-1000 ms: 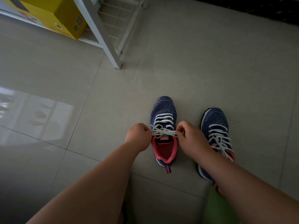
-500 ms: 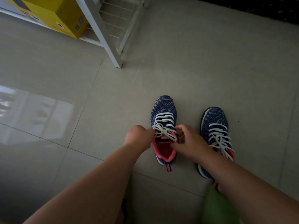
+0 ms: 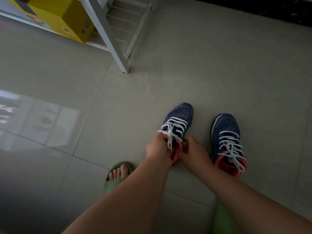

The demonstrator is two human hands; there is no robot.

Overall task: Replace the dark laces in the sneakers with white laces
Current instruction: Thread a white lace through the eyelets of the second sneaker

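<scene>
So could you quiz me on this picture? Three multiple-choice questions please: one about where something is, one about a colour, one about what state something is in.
1. Where is the yellow box?
A. on the white rack at top left
B. beside the right sneaker
C. under the green slipper

2. What colour are the laces in the right sneaker?
A. black
B. white
C. red

3. What are both hands doing?
A. resting flat on the floor
B. gripping the left sneaker
C. holding the box

Answers:
1 A, the box sits on the white rack.
2 B, white laces cross its blue upper.
3 B, the left hand and right hand curl round the collar of the left sneaker.
</scene>
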